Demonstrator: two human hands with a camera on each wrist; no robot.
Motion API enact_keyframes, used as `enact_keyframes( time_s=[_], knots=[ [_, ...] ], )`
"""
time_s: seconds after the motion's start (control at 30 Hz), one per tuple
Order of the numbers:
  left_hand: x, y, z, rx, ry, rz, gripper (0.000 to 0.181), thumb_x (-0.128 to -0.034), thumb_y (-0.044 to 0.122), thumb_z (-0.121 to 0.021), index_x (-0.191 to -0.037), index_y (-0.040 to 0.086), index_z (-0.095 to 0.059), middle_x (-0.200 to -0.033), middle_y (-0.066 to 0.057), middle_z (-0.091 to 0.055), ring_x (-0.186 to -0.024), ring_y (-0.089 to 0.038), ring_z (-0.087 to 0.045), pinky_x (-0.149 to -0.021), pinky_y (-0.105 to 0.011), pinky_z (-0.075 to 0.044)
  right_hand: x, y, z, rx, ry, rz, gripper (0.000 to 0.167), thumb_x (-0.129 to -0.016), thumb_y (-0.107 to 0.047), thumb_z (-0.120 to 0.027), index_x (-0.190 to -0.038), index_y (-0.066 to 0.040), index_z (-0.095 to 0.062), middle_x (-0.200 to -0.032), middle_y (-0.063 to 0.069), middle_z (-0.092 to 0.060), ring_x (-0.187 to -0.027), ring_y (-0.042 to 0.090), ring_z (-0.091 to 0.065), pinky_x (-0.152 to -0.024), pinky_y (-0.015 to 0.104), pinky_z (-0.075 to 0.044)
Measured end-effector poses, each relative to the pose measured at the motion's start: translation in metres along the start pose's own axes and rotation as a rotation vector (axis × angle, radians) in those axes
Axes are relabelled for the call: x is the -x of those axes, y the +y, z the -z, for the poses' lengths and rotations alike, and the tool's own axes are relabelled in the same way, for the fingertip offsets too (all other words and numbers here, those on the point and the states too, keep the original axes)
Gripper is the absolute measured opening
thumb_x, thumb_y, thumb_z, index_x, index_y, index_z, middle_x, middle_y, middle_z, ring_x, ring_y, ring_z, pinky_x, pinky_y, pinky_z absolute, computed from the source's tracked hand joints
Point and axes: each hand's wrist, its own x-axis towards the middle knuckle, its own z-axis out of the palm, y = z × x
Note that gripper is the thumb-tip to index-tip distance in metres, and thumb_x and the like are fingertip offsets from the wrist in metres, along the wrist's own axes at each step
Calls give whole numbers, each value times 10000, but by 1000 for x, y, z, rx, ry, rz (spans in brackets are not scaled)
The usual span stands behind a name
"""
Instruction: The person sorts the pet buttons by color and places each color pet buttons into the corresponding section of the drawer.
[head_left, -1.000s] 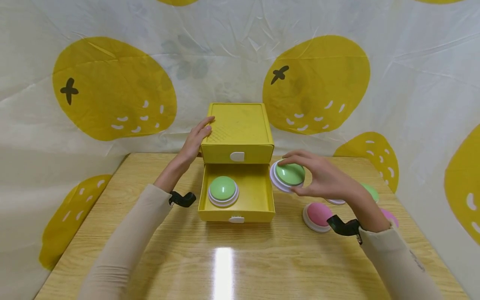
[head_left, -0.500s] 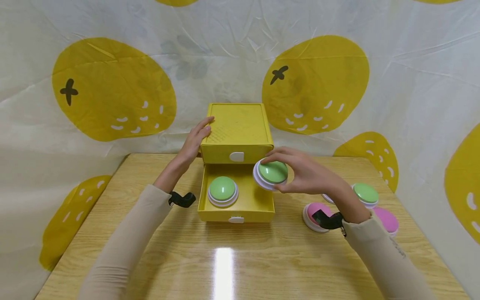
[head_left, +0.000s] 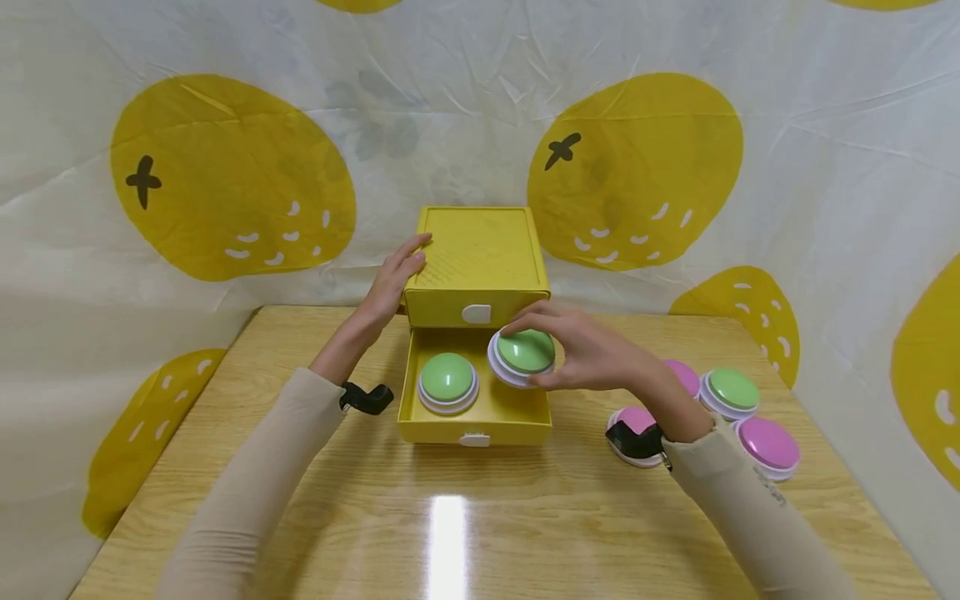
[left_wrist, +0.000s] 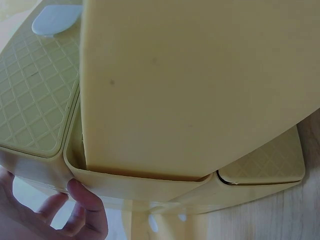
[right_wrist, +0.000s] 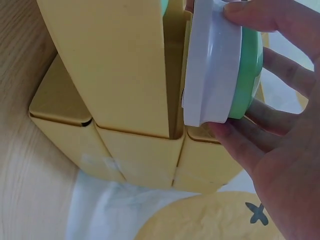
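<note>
Centre frame in the head view, the right hand (head_left: 581, 348) grips a green button (head_left: 528, 352) over the pulled-out drawer (head_left: 431, 432); a second button (head_left: 447, 379) sits inside, lower left. The left hand (head_left: 386, 287), fingers relaxed, touches the cabinet's (head_left: 483, 250) left edge.

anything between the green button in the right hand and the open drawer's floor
Nothing visible: the right hand holds the green button over the right side of the open drawer. The other green button sits on the left; the held one hides part of the floor.
</note>
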Motion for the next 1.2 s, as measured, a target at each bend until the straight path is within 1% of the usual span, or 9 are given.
enact_keyframes(
  time_s=[0.1,0.17,0.2,0.27,0.3,0.43,0.5,0.73,1.2],
  knots=[
    [1,0,0,1,1,17,546,-1103,423,-380,-1622,253,-355,-1627,-127,-390,-1262,-268,-517,-941,-413,-508,-3,0,-4,-12,-7,0,538,-784,-235,-863,-1290,-187,-684,-1306,16,-640,-1195,197,-607,-971,410,-518],
    [2,0,1,14,3,34,546,-1098,440,-389,-1619,278,-358,-1589,-150,-432,-1119,-236,-584,-778,-357,-561,-4,0,-6,-20,-13,-3,538,-781,-232,-862,-1287,-187,-685,-1308,11,-640,-1191,193,-612,-974,409,-519],
    [2,0,1,23,4,43,547,-1095,444,-394,-1618,286,-360,-1557,-171,-460,-1025,-226,-606,-681,-344,-566,-5,0,-7,-22,-17,-3,534,-782,-232,-861,-1285,-188,-685,-1306,10,-642,-1184,191,-616,-971,408,-521],
    [2,1,0,35,0,50,550,-1093,439,-396,-1620,285,-356,-1515,-196,-491,-904,-210,-621,-596,-316,-559,-6,1,-9,-23,-24,-9,529,-784,-235,-859,-1282,-191,-688,-1302,7,-645,-1173,187,-623,-967,404,-523],
    [1,0,0,34,1,47,549,-1095,431,-398,-1619,272,-358,-1502,-202,-499,-896,-197,-619,-596,-299,-554,-6,1,-10,-22,-28,-13,527,-785,-238,-859,-1281,-193,-690,-1300,6,-647,-1167,184,-626,-965,401,-523],
    [1,0,0,19,1,20,548,-1104,388,-386,-1623,216,-353,-1524,-198,-490,-1046,-180,-587,-752,-253,-531,-8,1,-13,-18,-34,-20,523,-785,-241,-856,-1280,-192,-694,-1292,6,-651,-1157,180,-630,-956,395,-526],
    [1,0,0,14,2,13,546,-1106,386,-385,-1623,211,-353,-1527,-198,-491,-1083,-194,-574,-778,-255,-524,-8,2,-14,-19,-28,-17,525,-780,-235,-857,-1277,-186,-695,-1291,11,-651,-1158,184,-631,-954,396,-528],
    [0,0,0,24,2,34,550,-1100,420,-392,-1624,257,-351,-1492,-206,-505,-922,-187,-614,-611,-295,-553,-12,3,-17,-9,-26,0,522,-770,-236,-857,-1264,-172,-699,-1276,28,-655,-1138,197,-641,-954,394,-537],
    [1,0,1,42,-5,47,557,-1094,440,-395,-1625,277,-342,-1472,-209,-502,-865,-170,-628,-596,-312,-562,-13,6,-30,7,-32,-17,523,-741,-211,-869,-1234,-152,-705,-1263,53,-657,-1135,212,-631,-958,401,-537]
  ],
)
